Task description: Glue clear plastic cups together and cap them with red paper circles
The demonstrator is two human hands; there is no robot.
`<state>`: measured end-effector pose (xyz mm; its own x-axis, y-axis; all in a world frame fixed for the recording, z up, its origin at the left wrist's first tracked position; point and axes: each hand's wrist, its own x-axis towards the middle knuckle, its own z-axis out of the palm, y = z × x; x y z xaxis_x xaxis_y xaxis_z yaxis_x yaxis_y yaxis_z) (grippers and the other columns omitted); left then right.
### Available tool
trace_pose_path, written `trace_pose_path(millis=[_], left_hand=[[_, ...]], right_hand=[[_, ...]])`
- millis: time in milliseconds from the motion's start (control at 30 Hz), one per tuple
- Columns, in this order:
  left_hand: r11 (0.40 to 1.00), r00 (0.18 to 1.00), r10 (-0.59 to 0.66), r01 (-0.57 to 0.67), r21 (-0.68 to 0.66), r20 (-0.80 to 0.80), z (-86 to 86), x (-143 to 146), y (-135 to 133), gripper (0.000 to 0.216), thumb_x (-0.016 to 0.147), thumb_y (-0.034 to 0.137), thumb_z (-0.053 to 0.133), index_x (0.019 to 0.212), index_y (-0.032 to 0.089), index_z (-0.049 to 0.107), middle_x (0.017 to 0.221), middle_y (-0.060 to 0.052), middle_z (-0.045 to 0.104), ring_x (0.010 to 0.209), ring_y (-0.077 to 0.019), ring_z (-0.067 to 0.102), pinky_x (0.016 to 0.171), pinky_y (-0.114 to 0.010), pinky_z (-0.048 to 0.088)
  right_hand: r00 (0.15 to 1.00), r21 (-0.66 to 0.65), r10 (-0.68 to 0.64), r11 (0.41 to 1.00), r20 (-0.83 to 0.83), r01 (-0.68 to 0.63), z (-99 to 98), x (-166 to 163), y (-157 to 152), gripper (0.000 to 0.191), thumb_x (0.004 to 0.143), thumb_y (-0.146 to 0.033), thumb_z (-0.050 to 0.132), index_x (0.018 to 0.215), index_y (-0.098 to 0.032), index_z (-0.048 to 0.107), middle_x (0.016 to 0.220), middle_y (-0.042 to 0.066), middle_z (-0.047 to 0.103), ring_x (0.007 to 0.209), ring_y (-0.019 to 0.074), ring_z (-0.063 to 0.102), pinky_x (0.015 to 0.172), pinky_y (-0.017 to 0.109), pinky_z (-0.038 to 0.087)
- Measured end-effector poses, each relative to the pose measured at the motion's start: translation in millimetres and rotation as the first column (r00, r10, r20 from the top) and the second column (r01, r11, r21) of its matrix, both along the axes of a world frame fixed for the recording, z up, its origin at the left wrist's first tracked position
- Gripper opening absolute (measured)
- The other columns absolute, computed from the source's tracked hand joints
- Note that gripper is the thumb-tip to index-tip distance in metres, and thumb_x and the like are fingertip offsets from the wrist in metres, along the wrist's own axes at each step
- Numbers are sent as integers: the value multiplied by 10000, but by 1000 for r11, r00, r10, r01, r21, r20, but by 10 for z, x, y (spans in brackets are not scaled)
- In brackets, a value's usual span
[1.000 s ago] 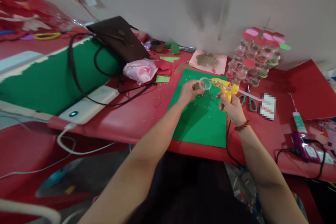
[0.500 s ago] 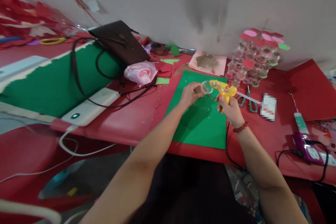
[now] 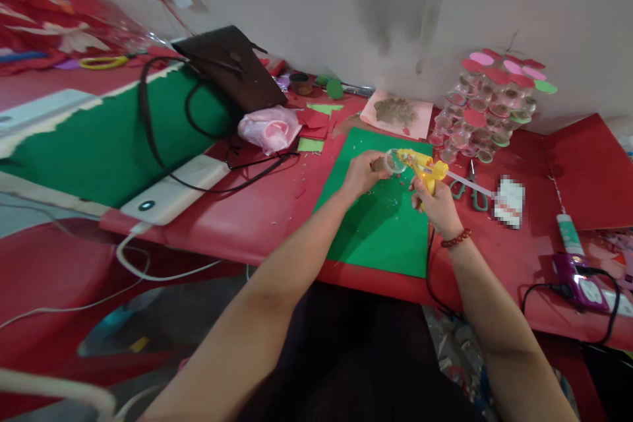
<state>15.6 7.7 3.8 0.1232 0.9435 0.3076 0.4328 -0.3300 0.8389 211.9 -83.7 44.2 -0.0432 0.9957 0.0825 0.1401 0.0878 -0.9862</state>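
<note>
A: Where is the piece, and how are the fingers set?
B: Centre of the frame: a clear, round plastic cup [image 3: 395,161], held above a flat green sheet [image 3: 380,237]. The left hand [image 3: 363,175] has its fingers clamped on the cup's side. The right hand [image 3: 438,203] is wrapped round the handle of a yellow plastic glue gun [image 3: 429,171]. Whether a finger presses the trigger cannot be told.

A: Hazards?
B: Chiefly heat, if the gun is hot. Its nozzle overlaps the cup's right rim in this view; contact cannot be confirmed. A slip leftward could bring the tip onto the left fingertips, and lingering could soften the thin plastic. Too hard a squeeze could let glue run or string onto the green sheet.

A: Anything from behind the gun?
B: Two items, right of centre. The long, translucent glue stick [image 3: 469,183] juts out over the grey-handled scissors [image 3: 475,192] and might knock something if the wrist swings. The thin black cord [image 3: 429,270] at the sheet's right edge, apparently the gun's, could snag and jerk the aim.

A: Change against the frame one second earlier?
B: The nozzle then sat just at the cup's rim; now it overlaps it, so cup and gun appear closer together. Both grips are unchanged. The whole view has shifted slightly.
</note>
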Motion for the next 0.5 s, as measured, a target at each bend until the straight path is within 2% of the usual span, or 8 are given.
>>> trace_pose_path(millis=[267,500], left_hand=[[1000,1000,-9,9,16,-3,25,-5,-6,344,692,153,881,1016,234,794,1058,-42,784,949,-216,691,858,-346,551],[1000,1000,-2,2,1,-14,50,1,-23,327,703,167,875,1018,208,798,1066,-54,782,937,-215,695,852,-344,545]], right_hand=[[1000,6,3,1000,19,-3,5,6,-5,637,769,-861,651,772,-226,592,557,-36,582,433,81,473,410,235,353],[1000,5,4,1000,8,-4,8,1,-13,673,729,-888,661,750,-220,583,537,-37,580,417,81,475,403,232,357]])
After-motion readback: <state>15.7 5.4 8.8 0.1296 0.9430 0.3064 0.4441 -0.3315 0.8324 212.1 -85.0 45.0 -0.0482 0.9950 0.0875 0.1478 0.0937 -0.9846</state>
